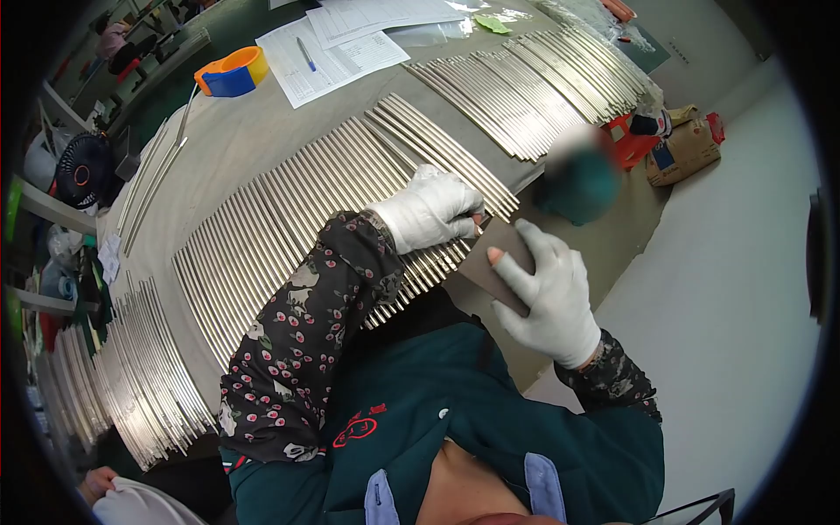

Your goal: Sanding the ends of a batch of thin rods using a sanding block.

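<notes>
My left hand (429, 210), in a white glove with bare fingertips, is closed around a thin metal rod (392, 149). That rod lies at a slight angle to its neighbours, and the glove hides part of it. My right hand (556, 293), gloved the same way, grips a flat grey-brown rectangular block (497, 258) that looks like a sanding block. The block is at the near end of the held rod, close to my left fingertips. Under my left arm spreads a wide row of shiny metal rods (271, 227); a narrower group of rods (446, 153) lies just right of it.
More rods (525, 92) lie at the far right, and others (144, 376) at the left. Paper sheets (328, 66), a pen (306, 54) and an orange-and-blue tape roll (232, 73) are at the back. Another person (582, 179) is near the right table edge; a fan (83, 171) stands left.
</notes>
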The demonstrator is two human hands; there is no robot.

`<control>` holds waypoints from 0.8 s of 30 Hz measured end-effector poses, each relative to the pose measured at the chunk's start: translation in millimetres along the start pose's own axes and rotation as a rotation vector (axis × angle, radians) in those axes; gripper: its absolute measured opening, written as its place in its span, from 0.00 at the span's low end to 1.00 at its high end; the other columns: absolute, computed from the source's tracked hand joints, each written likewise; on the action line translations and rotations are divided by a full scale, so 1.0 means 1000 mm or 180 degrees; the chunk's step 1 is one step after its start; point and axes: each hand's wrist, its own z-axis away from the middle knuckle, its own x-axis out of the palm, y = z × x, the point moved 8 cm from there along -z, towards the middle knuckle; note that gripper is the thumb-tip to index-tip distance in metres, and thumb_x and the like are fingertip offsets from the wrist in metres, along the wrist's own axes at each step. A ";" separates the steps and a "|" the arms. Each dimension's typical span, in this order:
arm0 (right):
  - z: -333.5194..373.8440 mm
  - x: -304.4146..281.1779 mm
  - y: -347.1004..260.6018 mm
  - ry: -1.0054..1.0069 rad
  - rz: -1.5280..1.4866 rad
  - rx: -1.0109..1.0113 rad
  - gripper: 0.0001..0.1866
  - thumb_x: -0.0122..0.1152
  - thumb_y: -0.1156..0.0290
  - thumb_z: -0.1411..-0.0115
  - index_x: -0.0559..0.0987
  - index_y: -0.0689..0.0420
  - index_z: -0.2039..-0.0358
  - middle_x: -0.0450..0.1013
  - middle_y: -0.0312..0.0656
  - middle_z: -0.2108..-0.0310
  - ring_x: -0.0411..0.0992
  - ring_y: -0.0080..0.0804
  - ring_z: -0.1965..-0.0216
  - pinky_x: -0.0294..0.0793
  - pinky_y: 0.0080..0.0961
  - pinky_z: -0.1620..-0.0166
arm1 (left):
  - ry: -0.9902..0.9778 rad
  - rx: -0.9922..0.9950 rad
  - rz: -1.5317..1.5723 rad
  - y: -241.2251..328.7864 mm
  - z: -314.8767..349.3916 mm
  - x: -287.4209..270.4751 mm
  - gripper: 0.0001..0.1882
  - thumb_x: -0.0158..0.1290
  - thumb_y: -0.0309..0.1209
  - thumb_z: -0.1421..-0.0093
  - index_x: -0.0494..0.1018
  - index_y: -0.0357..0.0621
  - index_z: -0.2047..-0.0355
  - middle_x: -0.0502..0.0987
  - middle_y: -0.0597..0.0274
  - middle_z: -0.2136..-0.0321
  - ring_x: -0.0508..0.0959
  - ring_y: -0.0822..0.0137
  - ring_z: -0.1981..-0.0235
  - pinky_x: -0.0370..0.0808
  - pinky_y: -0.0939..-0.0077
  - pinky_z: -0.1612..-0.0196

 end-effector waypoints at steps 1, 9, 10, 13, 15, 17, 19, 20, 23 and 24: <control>-0.003 -0.006 0.017 0.0137 0.0397 0.0255 0.28 0.68 0.62 0.61 0.76 0.50 0.55 0.65 0.54 0.48 0.67 0.47 0.52 0.67 0.37 0.57 | 0.0016 -0.0026 -0.0137 0.000 0.002 -0.001 0.07 0.61 0.31 0.51 0.75 0.44 0.75 0.78 0.60 0.77 0.78 0.60 0.72 0.71 0.67 0.63; -0.004 -0.008 0.032 0.0175 0.0458 0.0439 0.28 0.68 0.63 0.60 0.77 0.51 0.54 0.65 0.53 0.48 0.66 0.48 0.53 0.67 0.38 0.54 | -0.0102 -0.0160 -0.0005 0.000 0.001 -0.001 0.08 0.61 0.30 0.52 0.75 0.43 0.73 0.78 0.59 0.76 0.78 0.58 0.71 0.72 0.68 0.62; -0.002 -0.017 0.050 0.0356 0.0771 0.0643 0.28 0.68 0.64 0.59 0.77 0.51 0.54 0.65 0.53 0.48 0.66 0.48 0.53 0.67 0.38 0.53 | -0.0088 -0.0177 -0.0009 -0.001 0.002 0.000 0.08 0.61 0.30 0.52 0.75 0.43 0.73 0.78 0.59 0.76 0.78 0.58 0.71 0.72 0.68 0.62; 0.002 -0.033 0.062 0.0580 0.1038 0.0805 0.28 0.67 0.67 0.59 0.76 0.52 0.53 0.64 0.53 0.47 0.65 0.48 0.52 0.67 0.38 0.53 | 0.0129 -0.0019 -0.0029 0.004 0.004 -0.006 0.08 0.61 0.30 0.52 0.75 0.42 0.72 0.78 0.58 0.75 0.78 0.57 0.70 0.72 0.66 0.62; 0.001 -0.029 0.042 0.0555 0.0745 0.0519 0.30 0.68 0.66 0.60 0.75 0.52 0.52 0.64 0.52 0.47 0.65 0.47 0.52 0.66 0.38 0.53 | -0.0037 -0.0083 -0.0098 0.001 0.001 -0.004 0.09 0.60 0.30 0.52 0.75 0.42 0.70 0.78 0.57 0.74 0.78 0.57 0.69 0.72 0.65 0.61; -0.001 -0.019 0.018 0.0301 0.0342 0.0200 0.31 0.70 0.63 0.63 0.75 0.49 0.53 0.64 0.53 0.47 0.66 0.46 0.51 0.66 0.37 0.54 | -0.0088 -0.0064 -0.0032 0.004 0.000 -0.004 0.08 0.60 0.30 0.51 0.75 0.41 0.71 0.77 0.58 0.75 0.78 0.58 0.69 0.73 0.65 0.61; -0.002 -0.006 -0.005 -0.0153 0.0157 -0.0175 0.30 0.69 0.62 0.63 0.76 0.49 0.54 0.64 0.53 0.47 0.67 0.47 0.52 0.67 0.37 0.56 | -0.0083 0.0020 0.0004 0.006 0.000 -0.004 0.07 0.58 0.31 0.49 0.75 0.42 0.73 0.77 0.60 0.77 0.78 0.60 0.70 0.72 0.66 0.62; -0.006 -0.008 0.004 -0.0124 0.0186 -0.0015 0.28 0.69 0.62 0.61 0.76 0.50 0.55 0.65 0.53 0.48 0.68 0.47 0.54 0.68 0.38 0.58 | 0.0042 0.0145 0.0008 0.006 0.001 -0.003 0.06 0.56 0.31 0.47 0.75 0.43 0.74 0.76 0.61 0.79 0.78 0.61 0.71 0.71 0.67 0.63; -0.009 -0.030 0.051 0.0440 0.1442 0.0743 0.28 0.67 0.63 0.60 0.76 0.52 0.54 0.66 0.53 0.49 0.66 0.47 0.54 0.66 0.38 0.56 | 0.0145 0.0307 -0.0028 0.005 0.001 -0.005 0.05 0.55 0.32 0.46 0.75 0.44 0.75 0.76 0.63 0.79 0.78 0.62 0.72 0.70 0.69 0.63; -0.008 -0.033 0.048 0.0463 0.1167 0.0696 0.28 0.67 0.64 0.60 0.76 0.52 0.54 0.66 0.53 0.49 0.65 0.47 0.53 0.65 0.37 0.55 | 0.0084 0.0178 -0.0042 0.003 0.002 -0.002 0.06 0.55 0.32 0.46 0.75 0.44 0.76 0.76 0.64 0.80 0.77 0.62 0.73 0.69 0.68 0.62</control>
